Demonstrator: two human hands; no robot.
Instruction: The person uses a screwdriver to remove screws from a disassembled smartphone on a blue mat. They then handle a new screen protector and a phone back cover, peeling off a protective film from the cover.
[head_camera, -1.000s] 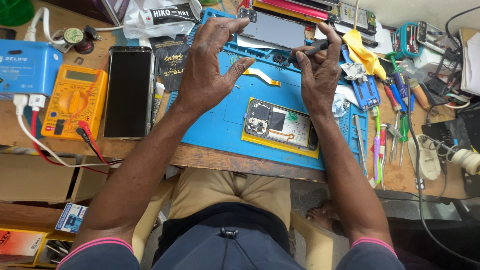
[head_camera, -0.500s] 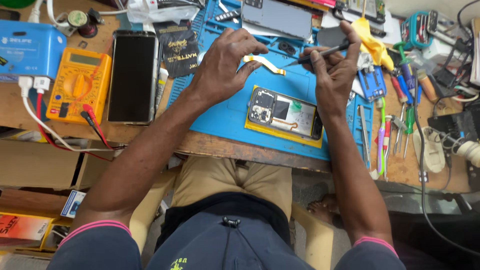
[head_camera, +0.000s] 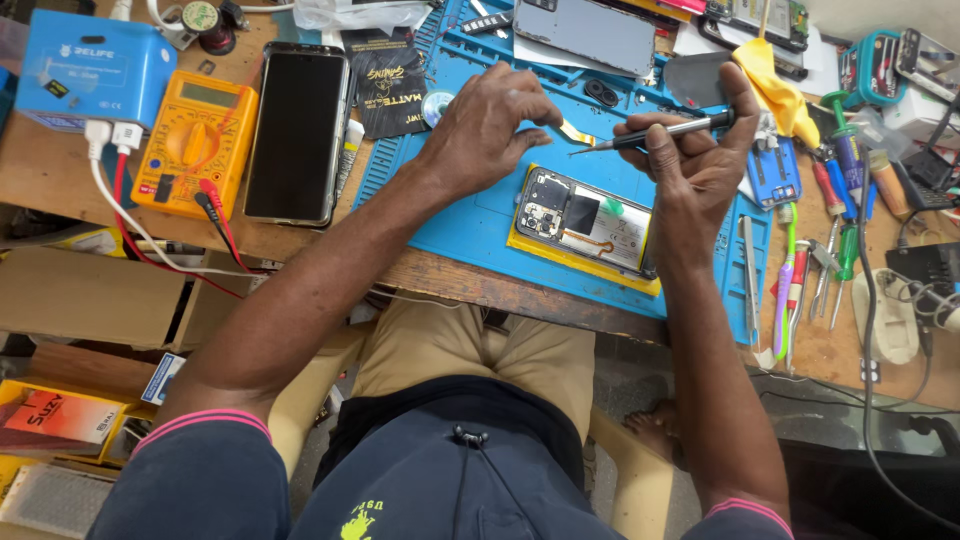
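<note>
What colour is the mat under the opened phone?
Blue; the mat under the opened phone shows best in the head view.

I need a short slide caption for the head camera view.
Right hand holds a screwdriver toward a yellow flex strip pinched by the left hand, above an opened phone.

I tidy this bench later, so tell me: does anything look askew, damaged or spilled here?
Nothing looks spilled or broken. The opened phone lies slightly askew on the blue mat, back removed, internals showing. Right hand holds a screwdriver; left hand pinches a small gold strip.
</note>
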